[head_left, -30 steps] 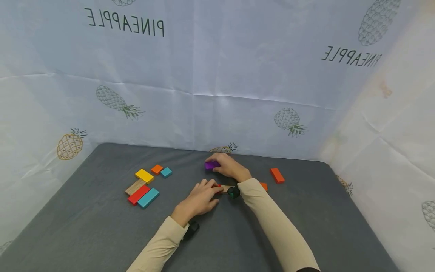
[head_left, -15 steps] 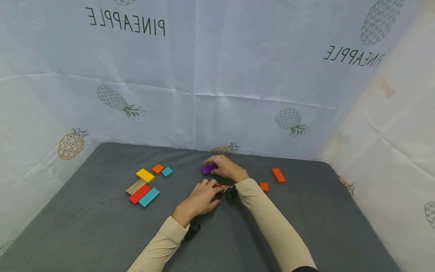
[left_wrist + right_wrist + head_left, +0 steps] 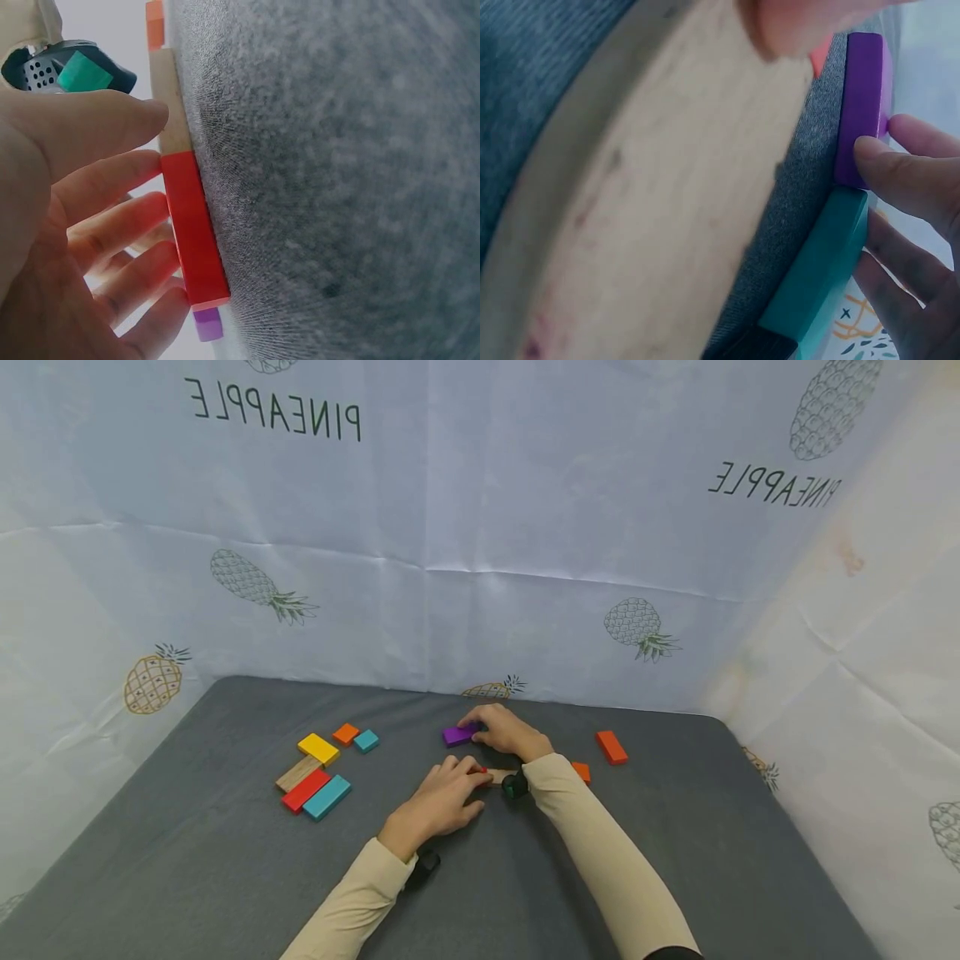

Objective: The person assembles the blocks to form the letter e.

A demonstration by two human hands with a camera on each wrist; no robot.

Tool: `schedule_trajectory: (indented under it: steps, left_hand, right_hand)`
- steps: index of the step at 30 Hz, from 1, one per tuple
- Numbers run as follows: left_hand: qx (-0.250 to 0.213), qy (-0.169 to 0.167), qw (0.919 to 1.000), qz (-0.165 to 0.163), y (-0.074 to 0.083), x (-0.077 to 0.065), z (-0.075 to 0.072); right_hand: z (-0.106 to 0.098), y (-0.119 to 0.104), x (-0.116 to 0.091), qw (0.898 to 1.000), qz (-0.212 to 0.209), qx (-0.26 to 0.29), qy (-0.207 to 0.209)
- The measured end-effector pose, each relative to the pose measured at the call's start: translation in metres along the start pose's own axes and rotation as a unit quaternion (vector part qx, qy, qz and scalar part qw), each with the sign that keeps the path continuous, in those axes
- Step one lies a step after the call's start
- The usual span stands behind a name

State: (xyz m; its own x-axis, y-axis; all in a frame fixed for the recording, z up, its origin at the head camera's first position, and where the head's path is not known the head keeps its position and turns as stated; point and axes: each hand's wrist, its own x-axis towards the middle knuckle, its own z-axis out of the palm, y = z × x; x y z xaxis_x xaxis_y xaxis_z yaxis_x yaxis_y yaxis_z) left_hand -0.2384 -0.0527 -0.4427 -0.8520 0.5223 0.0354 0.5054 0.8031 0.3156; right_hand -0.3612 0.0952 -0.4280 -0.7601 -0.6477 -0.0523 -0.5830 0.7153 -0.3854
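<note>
My left hand rests its fingertips along a red block, most of which the hand covers in the head view. Its thumb tip lies at a plain wooden block that meets the red one end to end. Farther back, my right hand pinches a purple block between thumb and index finger, the block's left part sticking out of the grip. In the right wrist view, a teal block adjoins the purple block's end at an angle, close to the lower fingers; the right hand hides it from the head view.
On the left lie a yellow block, a wooden block, a red block, a blue block and small orange and blue squares. Orange pieces lie right. A pineapple-print cloth hangs behind.
The purple block has shifted a little left and nearer. My right hand has then slid slightly right along it, so more of the block shows. My left hand has stayed in place.
</note>
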Motion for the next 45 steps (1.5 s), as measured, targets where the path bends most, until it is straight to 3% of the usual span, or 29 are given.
schedule_trajectory:
  steps: [17,25,34,45]
  left_hand:
    - [-0.004,0.002,1.0000,-0.003,0.0010,-0.0006,0.0010]
    - [-0.003,0.008,1.0000,0.002,0.0007,-0.0014,0.0010]
    - [0.003,0.008,1.0000,0.001,0.0010,-0.0014,0.0013]
    - [0.012,0.006,0.9999,-0.002,0.0006,-0.0003,0.0028]
  right_hand:
    - [-0.0004,0.0026,-0.0024,1.000,0.005,-0.004,0.006]
    - [-0.0069,0.0065,-0.0083,0.999,0.010,0.004,0.030]
    - [-0.0050,0.0071,-0.0073,1.000,0.026,0.002,-0.005]
    - [0.0009,0.0078,-0.0032,1.000,0.026,-0.001,0.010]
